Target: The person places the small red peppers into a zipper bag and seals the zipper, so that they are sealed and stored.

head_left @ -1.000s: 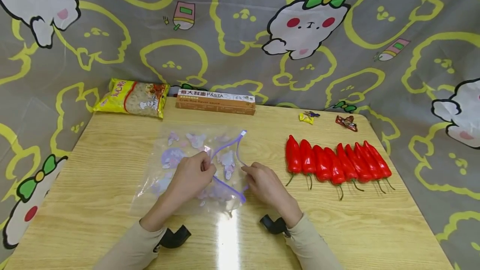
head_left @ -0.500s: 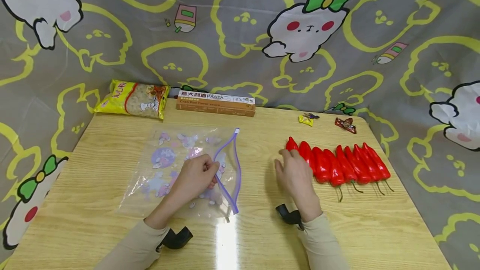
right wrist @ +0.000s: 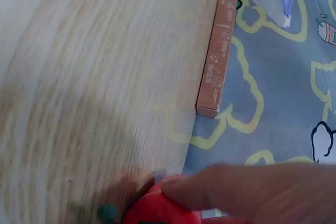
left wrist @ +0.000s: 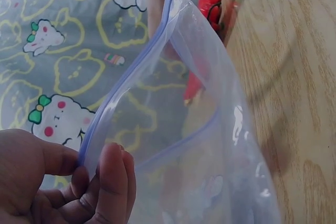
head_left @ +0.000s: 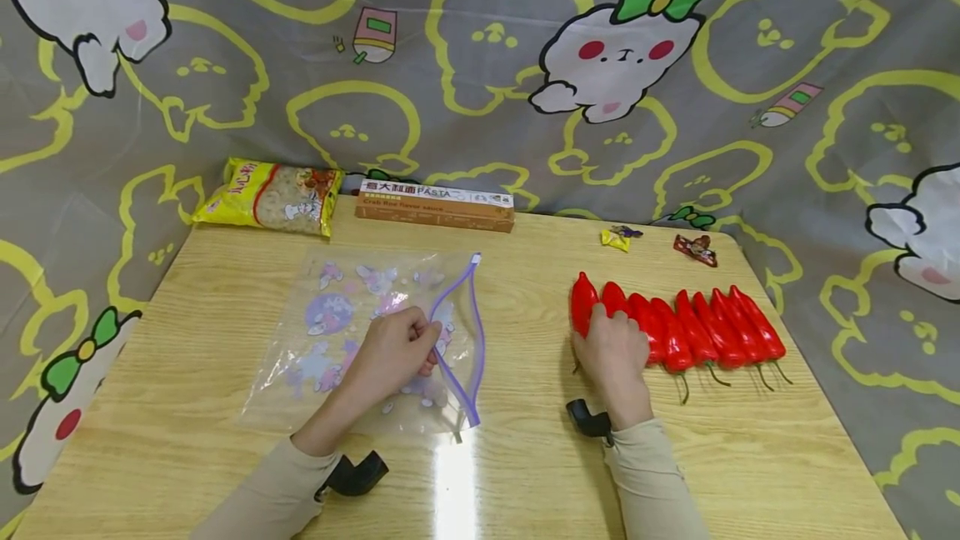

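The left hand (head_left: 401, 347) is pinching a clear bag (head_left: 333, 323), the right hand (head_left: 617, 358) gripping a red pepper (head_left: 582, 302). Other peppers (head_left: 677, 346) are crowding it, a packet (head_left: 268, 198) and box (head_left: 435, 207) lying behind.

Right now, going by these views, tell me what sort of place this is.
Probably a staged tabletop set-up indoors: a cartoon-print cloth screens the back and sides, and peppers lie in a neat row on a wood-grain table.
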### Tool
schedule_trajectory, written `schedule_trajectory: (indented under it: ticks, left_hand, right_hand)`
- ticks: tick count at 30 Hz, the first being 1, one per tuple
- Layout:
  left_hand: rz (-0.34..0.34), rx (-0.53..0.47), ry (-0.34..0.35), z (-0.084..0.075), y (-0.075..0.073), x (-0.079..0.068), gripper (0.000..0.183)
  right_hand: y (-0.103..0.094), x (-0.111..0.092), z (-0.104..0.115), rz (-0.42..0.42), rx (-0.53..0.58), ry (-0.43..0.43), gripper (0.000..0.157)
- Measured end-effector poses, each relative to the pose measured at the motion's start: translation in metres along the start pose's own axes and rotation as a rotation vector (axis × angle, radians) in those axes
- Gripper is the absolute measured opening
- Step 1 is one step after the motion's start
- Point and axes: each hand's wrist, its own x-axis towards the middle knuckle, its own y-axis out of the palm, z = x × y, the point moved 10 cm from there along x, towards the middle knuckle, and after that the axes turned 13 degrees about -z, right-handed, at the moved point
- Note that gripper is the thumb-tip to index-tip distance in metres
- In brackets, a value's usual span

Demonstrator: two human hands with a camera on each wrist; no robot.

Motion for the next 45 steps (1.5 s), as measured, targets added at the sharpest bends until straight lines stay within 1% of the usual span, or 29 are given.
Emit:
schedule_trajectory:
  ticks: [3,6,9,11,13,14,16,18,19,23,25,27,28,29,32,34,36,38,41,43,45]
  left_hand:
    - [0.002,-0.001,0.006,-0.002,0.001,0.0,0.025]
    - [-0.002,0.003,0.015,-0.004,0.001,-0.001,0.025]
    - [-0.005,0.004,0.021,-0.006,0.001,-0.001,0.025]
    - [-0.007,0.008,0.022,-0.008,0.001,-0.001,0.025]
    - [-0.006,-0.002,0.017,-0.009,0.001,-0.001,0.024]
    - [-0.004,-0.011,0.011,-0.009,0.002,-0.002,0.024]
    - [0.003,-0.027,0.0,-0.009,0.003,-0.003,0.024]
    - [0.012,-0.048,-0.015,-0.009,0.004,-0.004,0.024]
    - [0.013,-0.051,-0.018,-0.009,0.005,-0.004,0.024]
    - [0.02,-0.054,-0.013,-0.009,0.006,-0.006,0.024]
    - [0.018,-0.042,0.003,-0.01,0.007,-0.007,0.024]
    - [0.019,-0.03,0.017,-0.011,0.008,-0.007,0.024]
    - [0.019,-0.023,0.026,-0.012,0.008,-0.007,0.024]
    - [0.02,-0.015,0.036,-0.012,0.009,-0.008,0.024]
    - [0.029,0.007,0.069,-0.015,0.01,-0.008,0.023]
    - [0.032,0.027,0.095,-0.017,0.01,-0.008,0.023]
    - [0.031,0.053,0.115,-0.018,0.01,-0.009,0.023]
    - [0.027,0.078,0.131,-0.019,0.009,-0.009,0.023]
    - [0.021,0.098,0.135,-0.019,0.007,-0.008,0.023]
    - [0.017,0.097,0.127,-0.019,0.006,-0.008,0.023]
    - [0.015,0.081,0.113,-0.018,0.005,-0.007,0.023]
  right_hand:
    - [-0.006,0.0,0.003,-0.031,0.028,-0.018,0.035]
    - [-0.017,0.001,0.006,-0.02,0.118,-0.015,0.035]
    - [-0.039,-0.001,0.015,0.019,0.294,-0.02,0.035]
    - [-0.055,-0.005,0.027,0.041,0.424,-0.06,0.033]
    - [-0.069,-0.011,0.044,0.067,0.523,-0.134,0.032]
    - [-0.072,-0.015,0.053,0.075,0.544,-0.184,0.032]
    - [-0.074,-0.023,0.076,0.094,0.553,-0.297,0.032]
    - [-0.071,-0.031,0.099,0.097,0.535,-0.402,0.031]
    - [-0.068,-0.034,0.11,0.084,0.517,-0.455,0.031]
    - [-0.059,-0.048,0.148,0.004,0.493,-0.621,0.031]
    - [-0.054,-0.055,0.164,-0.015,0.487,-0.687,0.03]
    - [-0.049,-0.061,0.176,-0.01,0.497,-0.73,0.028]
    - [-0.047,-0.064,0.181,0.005,0.508,-0.745,0.026]
    - [-0.043,-0.066,0.185,0.023,0.522,-0.753,0.024]
    - [-0.033,-0.068,0.192,0.081,0.556,-0.731,0.015]
    - [-0.026,-0.069,0.193,0.118,0.562,-0.711,0.01]
    - [-0.021,-0.069,0.194,0.146,0.552,-0.695,0.008]
    - [-0.018,-0.069,0.195,0.158,0.539,-0.691,0.009]
    - [-0.019,-0.07,0.195,0.161,0.521,-0.691,0.009]
    - [-0.023,-0.07,0.194,0.142,0.511,-0.689,0.013]
    - [-0.031,-0.066,0.187,0.12,0.503,-0.651,0.02]
